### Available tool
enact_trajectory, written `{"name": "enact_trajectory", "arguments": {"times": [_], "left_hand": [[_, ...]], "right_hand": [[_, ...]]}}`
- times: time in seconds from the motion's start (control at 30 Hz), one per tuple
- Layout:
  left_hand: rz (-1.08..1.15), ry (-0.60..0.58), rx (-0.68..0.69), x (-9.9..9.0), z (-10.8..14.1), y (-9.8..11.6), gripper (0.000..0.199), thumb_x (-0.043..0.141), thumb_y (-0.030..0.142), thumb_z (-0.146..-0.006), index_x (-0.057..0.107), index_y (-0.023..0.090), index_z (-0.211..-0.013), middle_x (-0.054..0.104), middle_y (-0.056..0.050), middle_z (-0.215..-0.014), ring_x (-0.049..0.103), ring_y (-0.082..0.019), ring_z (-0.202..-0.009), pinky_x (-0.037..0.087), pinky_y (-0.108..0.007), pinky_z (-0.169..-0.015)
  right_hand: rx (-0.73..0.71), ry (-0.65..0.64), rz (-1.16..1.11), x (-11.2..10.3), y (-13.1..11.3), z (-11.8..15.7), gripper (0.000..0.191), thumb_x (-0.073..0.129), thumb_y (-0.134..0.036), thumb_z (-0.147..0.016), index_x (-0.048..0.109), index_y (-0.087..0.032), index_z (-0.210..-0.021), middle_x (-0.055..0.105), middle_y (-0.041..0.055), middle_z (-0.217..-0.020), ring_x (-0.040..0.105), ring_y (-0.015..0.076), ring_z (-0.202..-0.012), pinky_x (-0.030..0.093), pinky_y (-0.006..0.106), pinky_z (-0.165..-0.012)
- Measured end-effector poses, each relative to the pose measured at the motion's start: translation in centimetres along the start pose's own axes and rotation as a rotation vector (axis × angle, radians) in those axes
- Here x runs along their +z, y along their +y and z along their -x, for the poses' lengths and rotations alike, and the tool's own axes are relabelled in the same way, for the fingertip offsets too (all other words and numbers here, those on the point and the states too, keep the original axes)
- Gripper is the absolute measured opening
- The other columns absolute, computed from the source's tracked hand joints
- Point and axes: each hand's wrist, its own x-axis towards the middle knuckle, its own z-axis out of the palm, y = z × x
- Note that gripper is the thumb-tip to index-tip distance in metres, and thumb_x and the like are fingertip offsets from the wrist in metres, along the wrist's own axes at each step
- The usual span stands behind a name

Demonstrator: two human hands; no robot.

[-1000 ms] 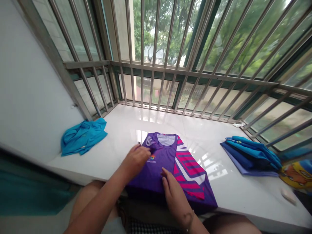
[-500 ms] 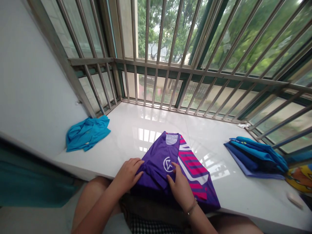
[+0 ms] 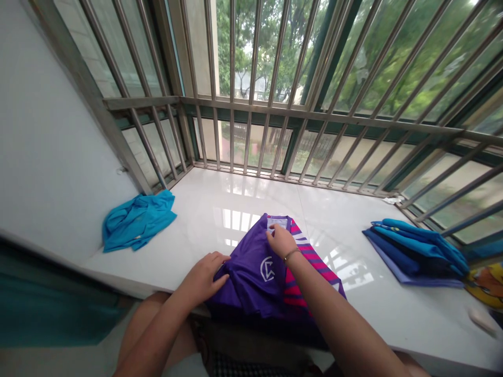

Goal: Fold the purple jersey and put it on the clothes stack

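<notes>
A purple shirt (image 3: 251, 283) with pink and white stripes and a round white logo lies partly folded at the front edge of the white ledge (image 3: 204, 209). On its left edge rests my left hand (image 3: 206, 277), thumb and fingers closed on the fabric. Farther up, my right hand (image 3: 281, 241) is at the collar, its thumb and forefinger over the pale inside of the neck. Whether those fingers pinch the cloth is hard to tell. My right forearm covers part of the striped side.
A crumpled turquoise garment (image 3: 139, 220) lies at the left by the wall. Folded blue clothes (image 3: 416, 254) are stacked at the right, beside a yellow patterned item (image 3: 487, 285). Metal bars (image 3: 251, 107) line the ledge's back and sides.
My right hand has moved up from the logo to the collar. My left hand stays at the shirt's left edge. The striped side's lower part has shifted inward.
</notes>
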Motion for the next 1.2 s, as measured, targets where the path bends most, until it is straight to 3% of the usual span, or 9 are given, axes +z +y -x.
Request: {"name": "enact_trajectory", "arguments": {"times": [0.23, 0.4, 0.57, 0.67, 0.77, 0.93, 1.0, 1.13, 1.2], "left_hand": [[-0.142, -0.087, -0.036, 0.5, -1.1, -0.5, 0.044, 0.058, 0.016, -0.096, 0.068, 0.026, -0.138, 0.075, -0.01, -0.119, 0.071, -0.028, -0.111, 0.057, -0.043, -0.101], [-0.106, -0.009, -0.178, -0.3, -0.6, -2.6, 0.041, 0.052, 0.018, -0.1, 0.068, 0.028, -0.137, 0.078, -0.008, -0.122, 0.074, -0.026, -0.111, 0.057, -0.038, -0.098], [-0.042, 0.124, -0.265, -1.0, 0.3, -3.3, 0.036, 0.051, 0.023, -0.101, 0.068, 0.025, -0.133, 0.077, -0.007, -0.118, 0.074, -0.025, -0.105, 0.058, -0.038, -0.095], [0.039, 0.081, -0.157, -1.2, 0.5, -2.7, 0.039, 0.064, 0.029, -0.098, 0.066, 0.025, -0.137, 0.074, -0.008, -0.115, 0.071, -0.025, -0.104, 0.058, -0.039, -0.096], [0.051, 0.054, -0.096, -1.0, 0.2, -2.0, 0.046, 0.07, 0.026, -0.095, 0.064, 0.026, -0.14, 0.071, -0.009, -0.124, 0.068, -0.027, -0.113, 0.057, -0.043, -0.103], [-0.021, 0.019, -0.069, -0.5, -1.1, -1.9, 0.048, 0.062, 0.011, -0.093, 0.066, 0.024, -0.14, 0.07, -0.009, -0.122, 0.069, -0.027, -0.115, 0.057, -0.043, -0.104], [-0.034, 0.003, -0.03, -0.4, -1.5, -2.2, 0.047, 0.057, 0.009, -0.094, 0.07, 0.027, -0.135, 0.07, -0.007, -0.12, 0.07, -0.024, -0.11, 0.058, -0.038, -0.1], [-0.007, 0.027, 0.019, -0.3, -1.6, -3.0, 0.04, 0.051, 0.006, -0.096, 0.08, 0.027, -0.114, 0.067, -0.006, -0.122, 0.072, -0.019, -0.101, 0.058, -0.031, -0.094], [0.038, 0.059, -0.003, -0.4, -1.4, -3.5, 0.037, 0.051, 0.006, -0.094, 0.08, 0.025, -0.106, 0.066, -0.006, -0.12, 0.072, -0.018, -0.099, 0.058, -0.03, -0.091]], "right_hand": [[-0.032, -0.038, 0.02, 1.2, -2.4, -5.8, 0.036, 0.056, -0.033, -0.108, 0.076, -0.007, -0.093, 0.077, 0.0094, -0.092, 0.071, 0.0146, -0.087, 0.044, 0.027, -0.083], [-0.059, 0.019, 0.003, 2.3, -3.1, -7.1, 0.046, 0.042, -0.037, -0.113, 0.073, -0.004, -0.111, 0.076, 0.0099, -0.106, 0.065, 0.0133, -0.098, 0.039, 0.027, -0.085], [-0.109, 0.069, 0.01, 1.8, -4.0, -6.8, 0.031, 0.048, -0.029, -0.112, 0.068, -0.008, -0.123, 0.073, 0.0124, -0.118, 0.062, 0.015, -0.099, 0.04, 0.028, -0.087], [-0.219, 0.07, 0.014, 1.1, -4.7, -3.9, 0.026, 0.051, -0.03, -0.112, 0.067, -0.012, -0.123, 0.071, 0.0113, -0.117, 0.062, 0.0172, -0.099, 0.042, 0.03, -0.086], [-0.405, -0.012, 0.016, 1.4, -5.0, 2.4, 0.024, 0.061, -0.042, -0.109, 0.069, -0.02, -0.11, 0.072, 0.005, -0.108, 0.063, 0.0179, -0.097, 0.043, 0.03, -0.086], [-0.655, -0.076, 0.131, 5.1, -3.7, 13.4, 0.062, 0.086, -0.063, -0.085, 0.065, -0.023, -0.129, 0.07, 0.0086, -0.121, 0.064, 0.03, -0.107, 0.048, 0.041, -0.088], [-0.654, -0.053, 0.187, 6.8, -3.1, 15.5, 0.058, 0.09, -0.051, -0.085, 0.065, -0.024, -0.13, 0.071, 0.0072, -0.12, 0.064, 0.0303, -0.106, 0.047, 0.041, -0.086], [-0.699, 0.009, 0.12, 9.2, -2.7, 16.7, 0.014, 0.076, -0.027, -0.1, 0.069, -0.028, -0.113, 0.071, 0.0013, -0.104, 0.062, 0.0233, -0.096, 0.042, 0.037, -0.081], [-0.727, 0.062, 0.066, 9.7, -2.8, 16.9, 0.013, 0.072, -0.024, -0.103, 0.07, -0.029, -0.115, 0.071, 0.0015, -0.103, 0.061, 0.0223, -0.096, 0.042, 0.037, -0.082]]}}
